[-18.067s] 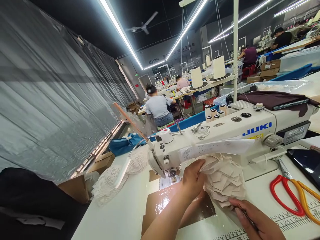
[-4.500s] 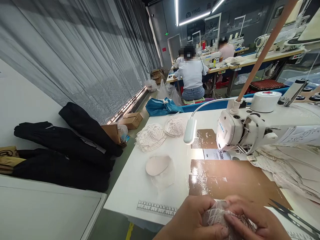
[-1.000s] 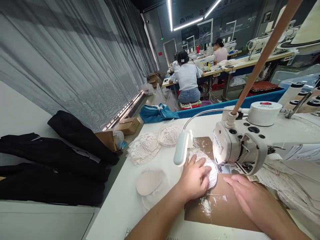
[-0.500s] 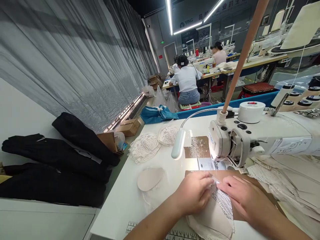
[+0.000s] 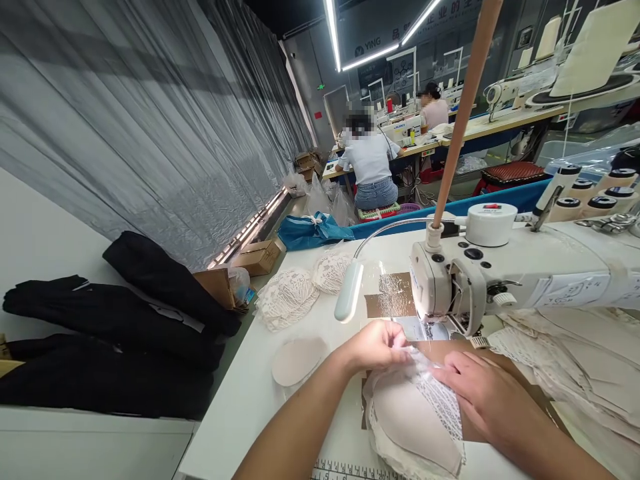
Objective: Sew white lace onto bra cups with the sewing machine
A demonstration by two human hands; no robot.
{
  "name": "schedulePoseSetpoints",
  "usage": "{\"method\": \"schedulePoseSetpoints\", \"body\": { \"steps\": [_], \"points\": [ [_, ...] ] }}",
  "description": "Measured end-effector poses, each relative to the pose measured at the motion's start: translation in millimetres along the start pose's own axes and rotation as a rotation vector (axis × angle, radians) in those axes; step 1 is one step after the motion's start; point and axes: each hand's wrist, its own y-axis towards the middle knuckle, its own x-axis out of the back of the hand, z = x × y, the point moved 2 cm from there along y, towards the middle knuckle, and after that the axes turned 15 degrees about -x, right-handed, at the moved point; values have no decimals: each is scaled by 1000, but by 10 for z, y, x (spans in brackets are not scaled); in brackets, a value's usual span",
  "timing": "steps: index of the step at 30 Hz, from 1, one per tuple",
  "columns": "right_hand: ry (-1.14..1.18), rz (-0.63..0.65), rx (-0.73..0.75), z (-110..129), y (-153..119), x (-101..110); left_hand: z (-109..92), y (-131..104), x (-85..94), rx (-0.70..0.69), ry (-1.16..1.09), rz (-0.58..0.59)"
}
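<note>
Two forearms reach in low over the counter (image 5: 240,400), the left hand (image 5: 383,347) angled inward, its grip pinching the lace-edged cup (image 5: 415,417). Right of that grip, the right hand (image 5: 473,387) bends flatter, fingers pressing the same lace.

Cup (image 5: 415,420) now farther from the sewing machine (image 5: 510,257), top edge in the left grip (image 5: 377,345).

A hand could pass over the left front of the smooth white tabletop (image 5: 235,417), short of the flat beige oval cup (image 5: 296,361). Farther back, rounded white lace cups (image 5: 287,298) obstruct; a slim pale lamp head (image 5: 349,293) hangs low (near the white metal sewing-machine head (image 5: 429,283)), and layered cream fabric (image 5: 575,357) crowds the right.
</note>
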Motion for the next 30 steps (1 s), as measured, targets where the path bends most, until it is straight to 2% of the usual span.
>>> {"method": "schedulePoseSetpoints", "body": {
  "steps": [4,6,7,10,12,14,17,21,26,30],
  "points": [
    [8,21,-20,23,-7,14,-138,-174,120,-64,167,-354],
    [6,17,-30,24,-15,3,-263,-287,57,-144,279,-416],
    [4,3,-31,19,-20,-10,-320,-327,-17,-219,367,-379],
    [-7,-88,-27,-15,-30,-59,-377,-360,-321,-398,600,-142],
    [-13,-168,-17,-39,-29,-79,-338,-315,-483,-435,714,-24],
    [-39,-238,-14,-54,-20,-81,-296,-252,-561,-441,773,46],
    [-117,-282,-19,-60,-4,-65,-265,-184,-546,-405,792,82],
    [-175,-266,-53,-64,12,-56,-224,-154,-469,-349,848,40],
    [-230,-295,-74,-53,34,-67,-138,-73,-445,-418,861,31],
    [-221,-342,-72,-26,52,-58,-104,8,-370,-439,860,111]
  ]
}}
